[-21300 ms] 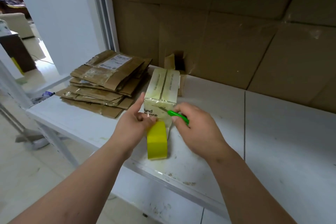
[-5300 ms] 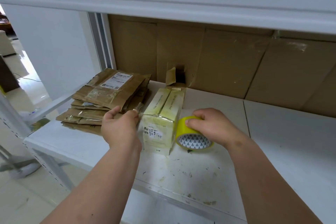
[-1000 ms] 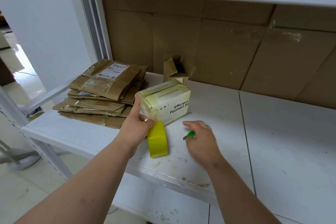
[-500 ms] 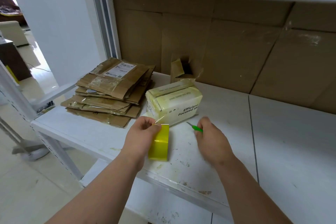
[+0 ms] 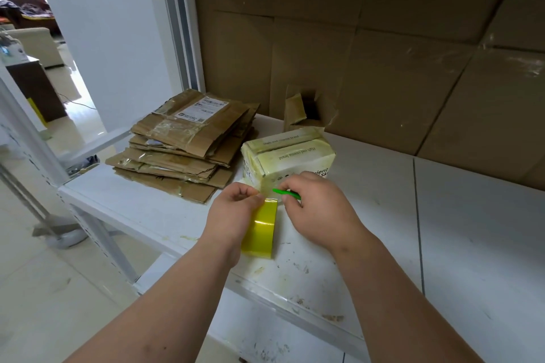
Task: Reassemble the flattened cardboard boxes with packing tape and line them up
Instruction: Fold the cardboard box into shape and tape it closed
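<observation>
Since half a second ago, both hands are closing together in front of the box (image 5: 287, 156), which is keeping its place on the shelf (image 5: 472, 230). I am curling my left hand (image 5: 236, 215) around the tape roll (image 5: 261, 228), which is standing on edge near the shelf's front edge, and pinching something at its top, probably the tape's end. I am gripping a green cutter (image 5: 286, 193) in my right hand (image 5: 317, 206), its tip pointing left, just above the roll. Behind them the box is lying on its side, already taped yellowish. Flattened boxes (image 5: 185, 141) are sitting stacked at the shelf's left end. At the back edge, an open box (image 5: 306, 110) is leaning against the cardboard lining.
</observation>
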### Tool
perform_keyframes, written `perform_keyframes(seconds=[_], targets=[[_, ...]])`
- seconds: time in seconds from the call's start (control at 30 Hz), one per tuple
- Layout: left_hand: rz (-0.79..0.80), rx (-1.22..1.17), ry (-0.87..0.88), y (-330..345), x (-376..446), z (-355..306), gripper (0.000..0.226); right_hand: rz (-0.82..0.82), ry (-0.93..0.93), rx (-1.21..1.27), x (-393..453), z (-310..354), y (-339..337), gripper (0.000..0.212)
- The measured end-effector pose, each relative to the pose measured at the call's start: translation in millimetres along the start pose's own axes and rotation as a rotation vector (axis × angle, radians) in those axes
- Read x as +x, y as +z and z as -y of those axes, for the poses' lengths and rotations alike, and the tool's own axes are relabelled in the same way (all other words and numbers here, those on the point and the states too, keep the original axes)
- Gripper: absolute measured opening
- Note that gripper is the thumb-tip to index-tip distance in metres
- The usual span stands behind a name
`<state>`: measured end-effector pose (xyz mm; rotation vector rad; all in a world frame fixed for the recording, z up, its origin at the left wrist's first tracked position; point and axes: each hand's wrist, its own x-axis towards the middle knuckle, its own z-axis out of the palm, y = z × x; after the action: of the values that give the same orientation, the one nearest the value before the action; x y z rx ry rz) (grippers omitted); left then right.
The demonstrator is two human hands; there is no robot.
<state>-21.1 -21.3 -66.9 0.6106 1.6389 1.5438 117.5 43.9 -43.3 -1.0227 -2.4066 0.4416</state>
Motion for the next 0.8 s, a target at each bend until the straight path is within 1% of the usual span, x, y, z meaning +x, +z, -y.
perform_keyframes(seconds=[0.2,0.5,0.8], targets=[[-0.011,0.003,-0.005,1.5,2.7,0.9,0.013,0.012,-0.037,-0.050,7.1,4.4,-0.5,0.017],[-0.028,-0.005,0.003,2.7,4.7,2.3,0.014,0.068,-0.056,-0.147,18.5,15.1,0.1,0.019],[-0.063,0.065,0.044,5.8,7.7,2.1,0.014,0.091,-0.033,-0.133,21.2,12.4,-3.7,0.021]])
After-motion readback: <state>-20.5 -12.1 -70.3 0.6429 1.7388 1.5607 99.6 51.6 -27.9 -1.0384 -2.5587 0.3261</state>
